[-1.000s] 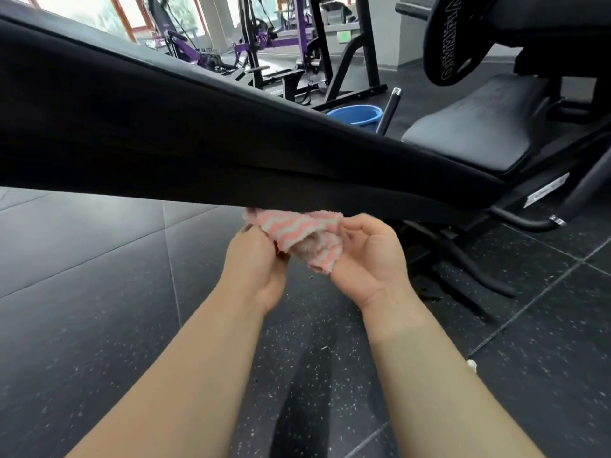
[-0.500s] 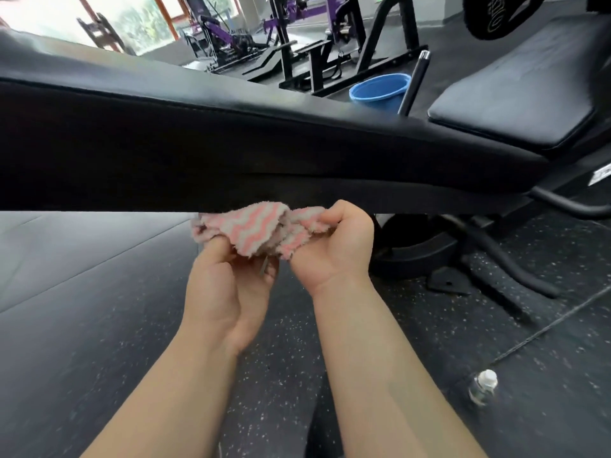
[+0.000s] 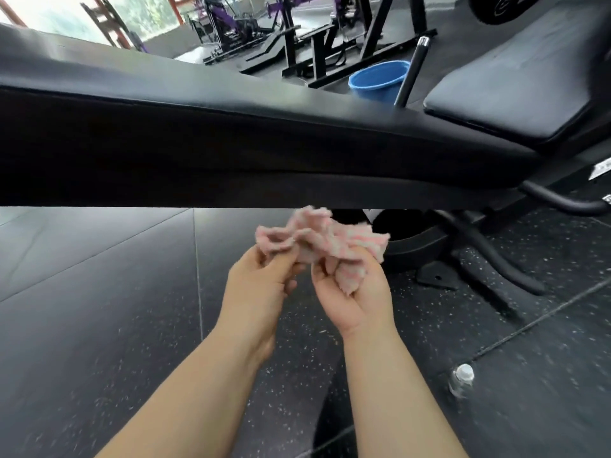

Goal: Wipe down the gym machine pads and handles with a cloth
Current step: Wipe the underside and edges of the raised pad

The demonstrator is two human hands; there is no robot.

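A pink-and-white striped cloth (image 3: 325, 239) is bunched between both hands, just below the near edge of a long black back pad (image 3: 198, 133) that crosses the view. My left hand (image 3: 261, 285) pinches the cloth's left end with fingertips. My right hand (image 3: 353, 292) grips the right part, fingers curled around it. A second black seat pad (image 3: 515, 84) lies at the upper right. The cloth does not touch either pad.
A blue bucket (image 3: 377, 79) stands on the floor behind the bench, next to a black bar with a chrome tip (image 3: 413, 67). A small clear bottle with a white cap (image 3: 461, 380) stands on the speckled floor at right. Black frame legs (image 3: 489, 256) spread under the bench.
The cloth has gone from spread between the hands to crumpled into a bunch. Both hands have dropped slightly away from the pad's underside, and the view has tilted down.
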